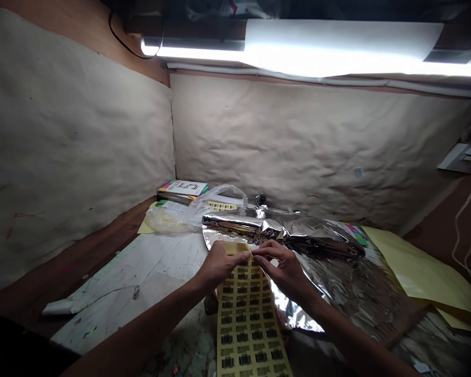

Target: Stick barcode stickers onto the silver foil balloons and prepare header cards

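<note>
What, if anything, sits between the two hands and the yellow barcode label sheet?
Nothing visible. The left hand and right hand both pinch the label sheet near its top edge, with the silver foil bags lying beneath and behind.

The sheet point(248, 324) is being cut off at the bottom edge; its top is being hidden by fingers point(240, 258).

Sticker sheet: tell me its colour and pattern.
The sticker sheet is yellow with rows of small black barcodes; head view.
</note>
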### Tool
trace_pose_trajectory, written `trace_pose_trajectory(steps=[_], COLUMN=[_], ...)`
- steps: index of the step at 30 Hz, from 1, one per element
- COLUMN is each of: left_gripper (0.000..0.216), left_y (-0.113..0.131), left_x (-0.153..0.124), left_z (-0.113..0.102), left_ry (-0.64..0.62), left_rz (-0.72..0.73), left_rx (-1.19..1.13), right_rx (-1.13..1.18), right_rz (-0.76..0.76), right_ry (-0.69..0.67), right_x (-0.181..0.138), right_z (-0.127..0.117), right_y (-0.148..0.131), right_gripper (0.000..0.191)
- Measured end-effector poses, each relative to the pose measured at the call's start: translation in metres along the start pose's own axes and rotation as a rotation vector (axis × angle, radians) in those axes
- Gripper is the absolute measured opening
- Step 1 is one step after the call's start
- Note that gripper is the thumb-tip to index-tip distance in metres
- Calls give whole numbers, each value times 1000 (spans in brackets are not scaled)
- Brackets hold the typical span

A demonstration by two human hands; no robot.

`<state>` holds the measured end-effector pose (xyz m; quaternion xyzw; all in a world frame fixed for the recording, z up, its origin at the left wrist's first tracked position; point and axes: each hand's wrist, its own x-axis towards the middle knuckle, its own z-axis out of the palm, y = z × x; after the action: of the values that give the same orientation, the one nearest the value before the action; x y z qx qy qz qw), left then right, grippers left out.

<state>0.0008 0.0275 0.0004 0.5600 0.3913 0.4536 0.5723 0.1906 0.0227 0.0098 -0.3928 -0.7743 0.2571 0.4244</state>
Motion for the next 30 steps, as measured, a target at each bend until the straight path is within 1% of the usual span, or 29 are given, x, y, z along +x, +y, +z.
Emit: trace_pose_trajectory(steps=[4,9,12,15,17,20,22,24,26,28,30], left_gripper=[27,27,26,19,27,34,35,37,40,41,43], left_y=[-2,2,2,1,-1,-6,-11,-14,-16,-15,-13], left_x=[0,-1,-2,0,1,4,5,6,6,6,6], left_z=[0,0,1,1,0,1,1,2,1,-2,-5], left_ry=[26,-4,-15,55,118,133,116,99,94,106,103], left_rz=[41,93,95,72,22,-51,-55,-48,-45,-44,-39], left_rx=[89,169,228,233,208,150,120,96,82,83,94], right_rx=[-30,-65,-54,-52,-91,-226,-338,-450,-527,-532,-476], right_rz=[7,12,52,95,83,-47,-171,-288,-379,-416,-404], right_ry=[-7,37,61,90,150,254,273,251,195,123,86], right_x=[-2,-5,-3,3,6,3,-3,-11,-16,-17,-14], right_z=[0,5,3,-2,-6,-3,5,15,20,19,12], right_y=[-4,-6,-2,5,9,7,3,-1,-5,-7,-7], right_gripper=[15,12,15,19,20,17,14,11,9,12,11])
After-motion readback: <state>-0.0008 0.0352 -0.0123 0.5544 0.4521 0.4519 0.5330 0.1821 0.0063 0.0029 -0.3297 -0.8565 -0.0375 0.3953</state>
